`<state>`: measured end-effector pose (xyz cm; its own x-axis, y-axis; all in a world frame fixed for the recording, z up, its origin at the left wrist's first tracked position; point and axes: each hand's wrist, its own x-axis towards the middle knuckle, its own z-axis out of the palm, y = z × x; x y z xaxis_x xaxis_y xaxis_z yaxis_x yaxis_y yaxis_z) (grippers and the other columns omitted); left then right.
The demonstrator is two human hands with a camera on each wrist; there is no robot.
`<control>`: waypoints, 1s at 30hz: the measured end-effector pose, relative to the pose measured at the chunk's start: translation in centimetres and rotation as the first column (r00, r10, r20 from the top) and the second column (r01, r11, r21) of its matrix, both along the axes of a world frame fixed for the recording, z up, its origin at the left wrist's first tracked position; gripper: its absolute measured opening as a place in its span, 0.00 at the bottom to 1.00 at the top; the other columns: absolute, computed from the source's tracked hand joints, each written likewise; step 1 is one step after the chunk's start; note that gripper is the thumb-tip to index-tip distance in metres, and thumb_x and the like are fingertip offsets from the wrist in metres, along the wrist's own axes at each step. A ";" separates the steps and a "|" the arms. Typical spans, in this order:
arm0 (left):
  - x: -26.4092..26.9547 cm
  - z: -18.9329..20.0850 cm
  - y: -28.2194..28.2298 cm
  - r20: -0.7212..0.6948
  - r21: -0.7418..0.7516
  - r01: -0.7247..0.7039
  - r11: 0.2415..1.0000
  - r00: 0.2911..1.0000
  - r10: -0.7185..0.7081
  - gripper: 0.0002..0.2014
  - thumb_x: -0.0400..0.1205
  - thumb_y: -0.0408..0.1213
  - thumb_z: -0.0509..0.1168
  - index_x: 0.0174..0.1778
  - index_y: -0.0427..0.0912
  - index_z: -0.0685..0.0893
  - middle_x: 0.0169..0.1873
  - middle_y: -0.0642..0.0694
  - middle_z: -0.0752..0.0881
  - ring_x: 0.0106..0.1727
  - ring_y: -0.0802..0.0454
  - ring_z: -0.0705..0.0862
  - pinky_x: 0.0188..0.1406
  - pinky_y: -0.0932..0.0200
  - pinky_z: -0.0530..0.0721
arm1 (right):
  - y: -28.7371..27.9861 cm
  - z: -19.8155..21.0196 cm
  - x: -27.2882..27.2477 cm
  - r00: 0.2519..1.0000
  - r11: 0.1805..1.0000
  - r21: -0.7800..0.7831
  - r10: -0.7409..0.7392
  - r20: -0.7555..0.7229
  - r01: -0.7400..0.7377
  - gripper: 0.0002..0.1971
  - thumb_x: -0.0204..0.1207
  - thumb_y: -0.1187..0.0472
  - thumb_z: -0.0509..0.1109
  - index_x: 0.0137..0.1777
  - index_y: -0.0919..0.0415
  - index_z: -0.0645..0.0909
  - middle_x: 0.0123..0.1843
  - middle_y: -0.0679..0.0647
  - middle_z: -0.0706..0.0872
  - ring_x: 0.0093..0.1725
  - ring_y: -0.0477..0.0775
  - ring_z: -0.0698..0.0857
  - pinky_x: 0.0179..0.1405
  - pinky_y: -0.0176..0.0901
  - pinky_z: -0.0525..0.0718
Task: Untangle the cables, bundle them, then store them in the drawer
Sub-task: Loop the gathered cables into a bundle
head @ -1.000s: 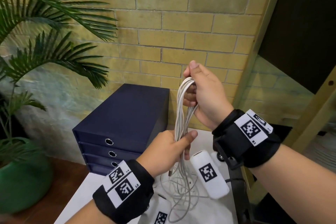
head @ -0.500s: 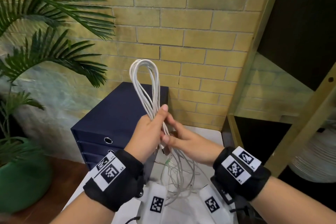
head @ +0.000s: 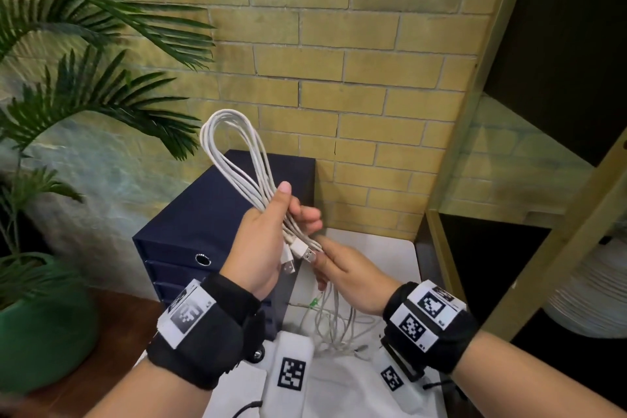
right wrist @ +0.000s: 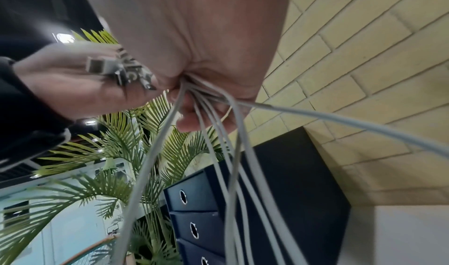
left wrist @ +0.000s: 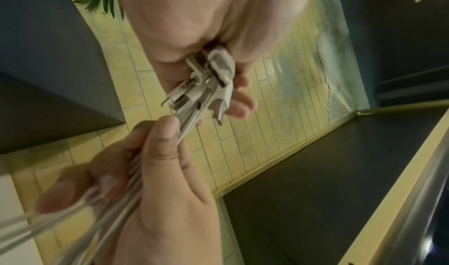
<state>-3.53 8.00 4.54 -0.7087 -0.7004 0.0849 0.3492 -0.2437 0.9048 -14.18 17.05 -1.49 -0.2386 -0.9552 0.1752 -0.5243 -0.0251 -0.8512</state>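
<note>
A looped bundle of white cables (head: 234, 159) stands up above my left hand (head: 268, 237), which grips it at the base with the thumb raised. Several USB plugs (head: 298, 253) stick out just under that grip; the plugs (left wrist: 209, 84) also show close up in the left wrist view. My right hand (head: 339, 268) holds the loose cable strands (right wrist: 218, 134) right below the plugs. More white cable (head: 334, 326) hangs down and lies tangled on the white table (head: 383, 248). The dark blue drawer unit (head: 190, 224) stands behind the hands, its drawers closed.
A palm plant in a green pot (head: 44, 332) fills the left side. A yellow brick wall (head: 339, 61) is behind. A wooden shelf frame (head: 481, 132) stands to the right, with stacked white plates (head: 590, 299) beyond it. White tagged pieces (head: 291, 370) lie on the table's near part.
My right hand let go of the top of the loops and dropped to the strands below the plugs. My left hand now carries the bundle, raised and tipped left.
</note>
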 end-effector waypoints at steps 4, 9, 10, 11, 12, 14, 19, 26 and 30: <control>-0.2 0.2 -0.7 -0.049 0.121 -0.048 0.992 0.997 0.054 0.20 0.86 0.49 0.57 0.29 0.45 0.71 0.17 0.52 0.66 0.19 0.57 0.69 0.41 0.56 0.85 | 0.1 -1.3 -1.0 0.982 0.996 0.075 0.032 0.187 -0.046 0.15 0.86 0.58 0.54 0.47 0.72 0.72 0.29 0.50 0.70 0.28 0.44 0.75 0.38 0.41 0.79; -1.1 0.5 -2.2 -0.080 0.200 -0.182 0.963 0.976 0.201 0.20 0.85 0.53 0.57 0.31 0.46 0.71 0.17 0.54 0.66 0.20 0.58 0.69 0.37 0.58 0.82 | 1.0 -1.9 -2.2 0.989 0.985 0.097 -0.146 0.038 0.141 0.06 0.85 0.57 0.55 0.50 0.56 0.71 0.32 0.49 0.72 0.31 0.49 0.73 0.36 0.46 0.78; -1.4 0.6 -2.3 -0.085 0.213 -0.199 0.957 0.972 0.221 0.20 0.85 0.53 0.57 0.31 0.46 0.71 0.17 0.54 0.66 0.20 0.58 0.68 0.37 0.59 0.82 | 1.1 -2.0 -2.2 0.980 0.977 0.093 -0.184 -0.076 0.191 0.05 0.85 0.55 0.55 0.56 0.52 0.70 0.33 0.48 0.73 0.32 0.50 0.74 0.35 0.46 0.78; -1.7 0.7 -2.4 -0.093 0.224 -0.211 0.951 0.967 0.236 0.20 0.85 0.53 0.57 0.30 0.46 0.70 0.17 0.54 0.66 0.20 0.58 0.69 0.37 0.59 0.82 | 1.2 -2.0 -2.1 0.961 0.971 0.088 -0.204 -0.187 0.223 0.08 0.85 0.54 0.54 0.62 0.48 0.68 0.34 0.46 0.74 0.32 0.51 0.75 0.35 0.45 0.78; -2.0 0.7 -2.4 -0.100 0.232 -0.221 0.947 0.963 0.249 0.20 0.85 0.53 0.57 0.30 0.46 0.69 0.17 0.54 0.66 0.20 0.58 0.69 0.37 0.59 0.82 | 1.2 -2.0 -1.9 0.940 0.969 0.086 -0.200 -0.277 0.232 0.12 0.85 0.54 0.54 0.67 0.45 0.64 0.36 0.45 0.75 0.33 0.51 0.75 0.35 0.44 0.76; -2.5 0.8 -2.3 -0.101 0.231 -0.234 0.944 0.960 0.262 0.21 0.85 0.52 0.57 0.29 0.46 0.68 0.16 0.55 0.68 0.19 0.59 0.71 0.33 0.61 0.82 | 1.2 -1.9 -1.4 0.912 0.971 0.102 -0.162 -0.377 0.214 0.15 0.86 0.54 0.53 0.71 0.45 0.61 0.38 0.48 0.77 0.34 0.53 0.77 0.36 0.47 0.75; -3.5 -0.5 -3.1 0.012 0.116 -0.279 0.953 0.960 0.280 0.23 0.86 0.52 0.57 0.27 0.45 0.67 0.17 0.54 0.71 0.23 0.56 0.73 0.30 0.54 0.77 | 0.9 -1.1 -1.1 0.886 0.959 0.247 -0.007 -0.463 0.137 0.12 0.84 0.53 0.57 0.66 0.49 0.68 0.41 0.62 0.82 0.39 0.64 0.81 0.40 0.54 0.79; -3.6 -2.5 -3.5 0.094 -0.127 -0.270 0.954 0.954 0.283 0.25 0.87 0.50 0.56 0.28 0.38 0.79 0.21 0.49 0.86 0.31 0.57 0.89 0.53 0.49 0.82 | 0.8 1.2 -0.2 0.800 0.913 0.406 0.223 -0.558 0.029 0.09 0.81 0.53 0.64 0.53 0.59 0.75 0.40 0.59 0.81 0.40 0.59 0.77 0.44 0.52 0.78; -3.8 -2.3 -3.6 0.099 -0.117 -0.233 0.965 0.964 0.245 0.22 0.86 0.48 0.58 0.41 0.30 0.81 0.20 0.50 0.84 0.27 0.55 0.88 0.40 0.49 0.84 | 0.4 1.6 -0.6 0.777 0.900 0.434 0.254 -0.576 0.028 0.08 0.82 0.53 0.63 0.51 0.58 0.76 0.40 0.58 0.82 0.41 0.59 0.77 0.44 0.53 0.78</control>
